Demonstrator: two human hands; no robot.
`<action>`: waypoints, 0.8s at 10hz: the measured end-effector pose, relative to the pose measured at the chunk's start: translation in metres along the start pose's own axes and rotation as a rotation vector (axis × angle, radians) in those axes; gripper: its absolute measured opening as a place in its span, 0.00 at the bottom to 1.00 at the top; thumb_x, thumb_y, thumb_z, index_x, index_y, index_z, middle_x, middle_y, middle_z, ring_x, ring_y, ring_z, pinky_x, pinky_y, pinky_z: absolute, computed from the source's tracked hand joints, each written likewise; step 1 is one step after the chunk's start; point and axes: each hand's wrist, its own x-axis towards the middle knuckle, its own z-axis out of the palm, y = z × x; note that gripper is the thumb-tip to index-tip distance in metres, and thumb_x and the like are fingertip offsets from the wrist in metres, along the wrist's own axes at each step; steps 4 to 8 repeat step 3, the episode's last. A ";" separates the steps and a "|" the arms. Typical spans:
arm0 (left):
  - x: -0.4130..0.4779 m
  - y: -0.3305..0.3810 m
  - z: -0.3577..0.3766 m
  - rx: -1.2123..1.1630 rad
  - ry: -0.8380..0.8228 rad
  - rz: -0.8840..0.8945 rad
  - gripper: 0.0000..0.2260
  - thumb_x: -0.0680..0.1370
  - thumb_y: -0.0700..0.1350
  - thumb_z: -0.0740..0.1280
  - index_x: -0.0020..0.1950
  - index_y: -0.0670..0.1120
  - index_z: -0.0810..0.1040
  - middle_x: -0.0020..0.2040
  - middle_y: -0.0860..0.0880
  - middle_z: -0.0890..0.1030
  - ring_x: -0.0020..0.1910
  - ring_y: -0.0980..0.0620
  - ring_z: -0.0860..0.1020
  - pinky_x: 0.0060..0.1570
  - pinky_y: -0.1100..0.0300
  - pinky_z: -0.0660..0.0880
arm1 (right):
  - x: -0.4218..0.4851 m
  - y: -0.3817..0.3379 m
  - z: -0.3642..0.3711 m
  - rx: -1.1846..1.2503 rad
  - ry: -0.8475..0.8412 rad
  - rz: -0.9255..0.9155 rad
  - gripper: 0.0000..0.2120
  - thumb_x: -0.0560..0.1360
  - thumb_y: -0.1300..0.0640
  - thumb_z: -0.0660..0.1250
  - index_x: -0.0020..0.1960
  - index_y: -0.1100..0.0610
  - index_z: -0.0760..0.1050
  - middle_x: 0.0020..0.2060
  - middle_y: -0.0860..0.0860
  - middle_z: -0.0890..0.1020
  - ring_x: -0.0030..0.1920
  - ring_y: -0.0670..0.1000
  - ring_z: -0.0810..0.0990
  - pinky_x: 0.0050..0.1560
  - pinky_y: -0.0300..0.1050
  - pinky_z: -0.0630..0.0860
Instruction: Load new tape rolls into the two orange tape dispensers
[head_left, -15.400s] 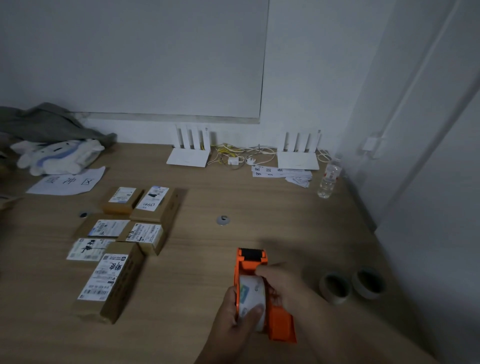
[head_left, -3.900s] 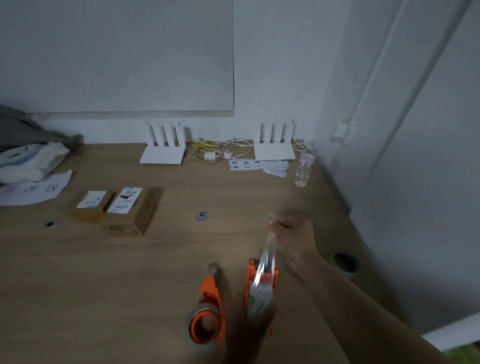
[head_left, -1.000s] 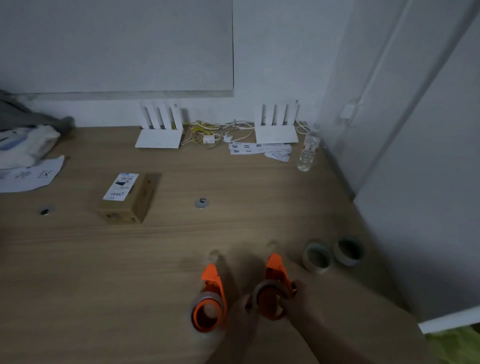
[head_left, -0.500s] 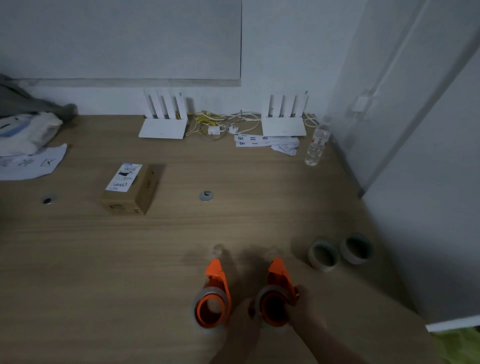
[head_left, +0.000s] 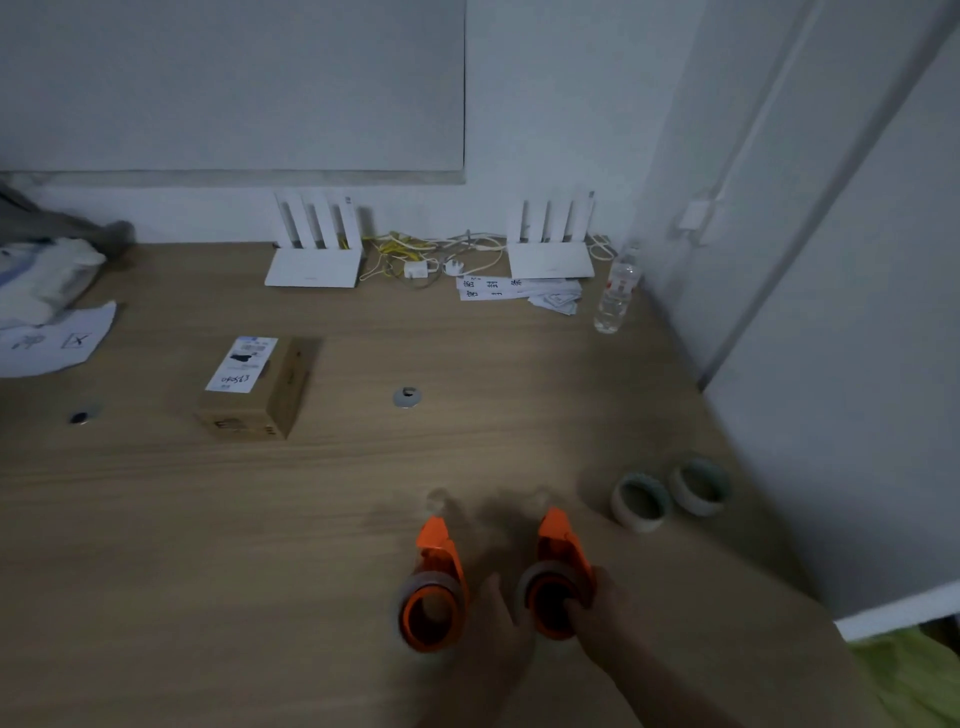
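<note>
Right hand (head_left: 602, 618) rests on wooden desk (head_left: 260, 545) (dim room).

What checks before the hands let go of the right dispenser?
1. Left orange plastic tape dispenser carries a roll, stands free on the wooden table: ok.
2. Right orange plastic tape dispenser carries a roll: ok.
3. Right hand holds that dispenser: ok.
4. Left hand contact with it: cannot tell.
5. Tape threaded to the blade: cannot tell.
6. Two empty grey cardboard cores sit apart from both dispensers: ok.
</note>
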 end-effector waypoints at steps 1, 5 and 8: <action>-0.005 -0.004 -0.011 -0.020 -0.023 0.050 0.29 0.77 0.48 0.66 0.75 0.41 0.62 0.73 0.42 0.70 0.72 0.48 0.70 0.70 0.58 0.65 | -0.013 -0.009 -0.001 -0.038 0.049 0.016 0.21 0.70 0.53 0.70 0.60 0.59 0.72 0.55 0.61 0.80 0.56 0.62 0.78 0.55 0.50 0.74; -0.018 -0.006 -0.025 -0.116 0.024 0.179 0.26 0.76 0.44 0.67 0.73 0.42 0.66 0.71 0.44 0.73 0.70 0.49 0.71 0.68 0.61 0.66 | -0.042 -0.032 -0.016 -0.056 0.154 0.020 0.24 0.73 0.50 0.66 0.66 0.57 0.69 0.61 0.60 0.76 0.62 0.61 0.75 0.60 0.50 0.71; -0.018 -0.006 -0.025 -0.116 0.024 0.179 0.26 0.76 0.44 0.67 0.73 0.42 0.66 0.71 0.44 0.73 0.70 0.49 0.71 0.68 0.61 0.66 | -0.042 -0.032 -0.016 -0.056 0.154 0.020 0.24 0.73 0.50 0.66 0.66 0.57 0.69 0.61 0.60 0.76 0.62 0.61 0.75 0.60 0.50 0.71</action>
